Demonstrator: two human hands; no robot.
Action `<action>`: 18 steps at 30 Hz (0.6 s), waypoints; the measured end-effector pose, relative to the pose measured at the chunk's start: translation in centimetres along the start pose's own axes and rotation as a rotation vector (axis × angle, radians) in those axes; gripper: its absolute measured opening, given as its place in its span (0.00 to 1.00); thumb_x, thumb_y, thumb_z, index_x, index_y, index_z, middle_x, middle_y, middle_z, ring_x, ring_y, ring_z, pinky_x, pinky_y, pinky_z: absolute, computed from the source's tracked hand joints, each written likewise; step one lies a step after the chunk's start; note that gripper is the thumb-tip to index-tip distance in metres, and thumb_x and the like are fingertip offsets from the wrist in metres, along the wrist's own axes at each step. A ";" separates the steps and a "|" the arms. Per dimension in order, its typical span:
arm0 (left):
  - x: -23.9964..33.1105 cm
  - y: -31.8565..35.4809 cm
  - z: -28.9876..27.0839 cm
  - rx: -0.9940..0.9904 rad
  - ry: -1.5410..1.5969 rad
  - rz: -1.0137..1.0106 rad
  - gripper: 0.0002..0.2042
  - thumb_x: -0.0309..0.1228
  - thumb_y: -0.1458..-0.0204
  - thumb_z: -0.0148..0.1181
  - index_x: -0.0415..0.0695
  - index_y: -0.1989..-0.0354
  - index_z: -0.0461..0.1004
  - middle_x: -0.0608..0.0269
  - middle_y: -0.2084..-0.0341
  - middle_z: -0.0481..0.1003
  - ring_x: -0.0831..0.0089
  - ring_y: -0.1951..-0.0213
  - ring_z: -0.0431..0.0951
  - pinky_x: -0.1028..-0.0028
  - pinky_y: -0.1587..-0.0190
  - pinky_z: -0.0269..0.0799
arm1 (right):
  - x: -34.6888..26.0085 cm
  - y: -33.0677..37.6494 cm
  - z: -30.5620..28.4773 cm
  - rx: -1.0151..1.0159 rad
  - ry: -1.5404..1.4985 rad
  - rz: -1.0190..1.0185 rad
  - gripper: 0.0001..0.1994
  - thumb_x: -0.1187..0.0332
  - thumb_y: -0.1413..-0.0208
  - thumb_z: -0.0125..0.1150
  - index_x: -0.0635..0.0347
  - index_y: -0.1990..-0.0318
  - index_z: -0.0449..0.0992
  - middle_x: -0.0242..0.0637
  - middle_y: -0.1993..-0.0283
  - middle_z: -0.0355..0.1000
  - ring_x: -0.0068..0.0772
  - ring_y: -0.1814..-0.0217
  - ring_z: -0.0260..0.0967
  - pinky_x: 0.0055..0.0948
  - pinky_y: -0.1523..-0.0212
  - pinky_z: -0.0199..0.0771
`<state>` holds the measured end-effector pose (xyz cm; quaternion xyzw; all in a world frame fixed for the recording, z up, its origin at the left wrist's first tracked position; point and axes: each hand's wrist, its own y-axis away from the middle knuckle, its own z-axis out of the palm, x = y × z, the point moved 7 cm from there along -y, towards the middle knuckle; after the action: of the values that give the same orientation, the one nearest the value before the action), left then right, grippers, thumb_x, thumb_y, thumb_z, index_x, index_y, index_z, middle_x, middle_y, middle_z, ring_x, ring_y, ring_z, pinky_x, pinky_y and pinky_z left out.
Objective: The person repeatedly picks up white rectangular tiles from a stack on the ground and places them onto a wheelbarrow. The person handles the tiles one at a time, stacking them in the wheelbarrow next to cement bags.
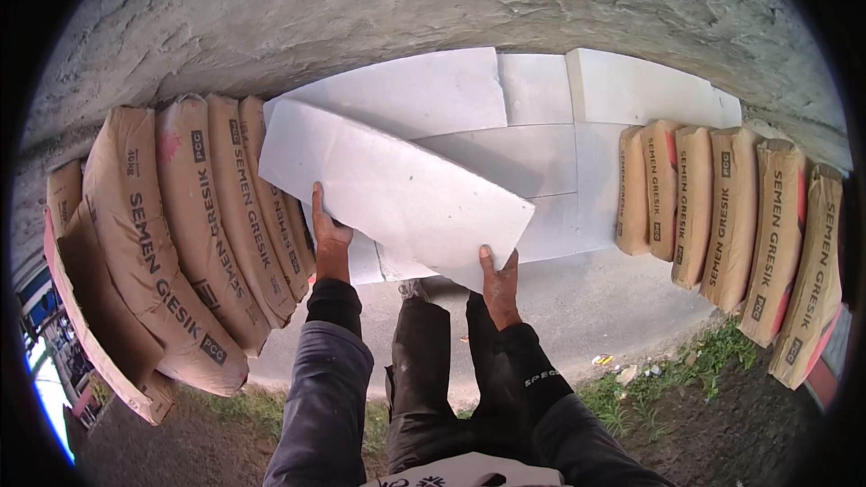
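A long white lightweight concrete block [397, 185] is held in both my hands, slanting from the upper left down to the right. My left hand [330, 233] grips its near edge toward the left, thumb side up. Further right, my right hand [499, 287] clasps the near right corner, its thumb on top and its other fingers mostly hidden. Beneath and behind lies a stack of similar white blocks [532, 149], some standing higher at the back. A chipped patch shows on the near edge between my hands.
Brown paper cement bags [171, 234] are piled at the left, and more cement bags [722, 216] at the right. A rough grey wall [433, 9] rises behind the blocks. Grey pavement [577, 307] lies at my feet, with grass [667, 388] and small litter at its edge.
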<state>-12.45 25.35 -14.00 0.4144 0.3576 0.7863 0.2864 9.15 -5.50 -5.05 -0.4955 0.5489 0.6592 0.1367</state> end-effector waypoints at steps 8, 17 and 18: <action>-2.0 11.3 1.0 0.067 -0.400 -0.142 0.32 0.49 0.45 0.65 0.49 0.35 0.66 0.60 0.38 0.69 0.57 0.37 0.68 0.54 0.33 0.62 | -3.4 11.1 -8.6 0.071 -0.241 0.220 0.28 0.54 0.39 0.65 0.77 0.49 0.71 0.44 0.54 0.75 0.32 0.54 0.72 0.32 0.51 0.73; -17.0 29.3 -0.6 -0.079 -0.806 -0.490 0.28 0.46 0.45 0.65 0.47 0.38 0.70 0.57 0.44 0.74 0.56 0.44 0.74 0.50 0.40 0.70 | 0.1 37.4 -26.9 0.478 -0.378 0.537 0.36 0.47 0.43 0.63 0.85 0.51 0.74 0.55 0.57 0.78 0.43 0.58 0.78 0.37 0.57 0.77; -18.8 31.2 -0.1 -0.087 -0.851 -0.516 0.28 0.44 0.45 0.67 0.45 0.38 0.70 0.57 0.45 0.74 0.56 0.45 0.74 0.50 0.40 0.70 | 0.5 40.1 -28.4 0.520 -0.410 0.543 0.37 0.47 0.43 0.63 0.86 0.51 0.74 0.56 0.57 0.78 0.44 0.58 0.78 0.37 0.58 0.78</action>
<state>-8.08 -6.80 2.50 0.5841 0.2668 0.4651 0.6094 -5.87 -44.53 20.76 -0.1410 0.7689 0.5956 0.1849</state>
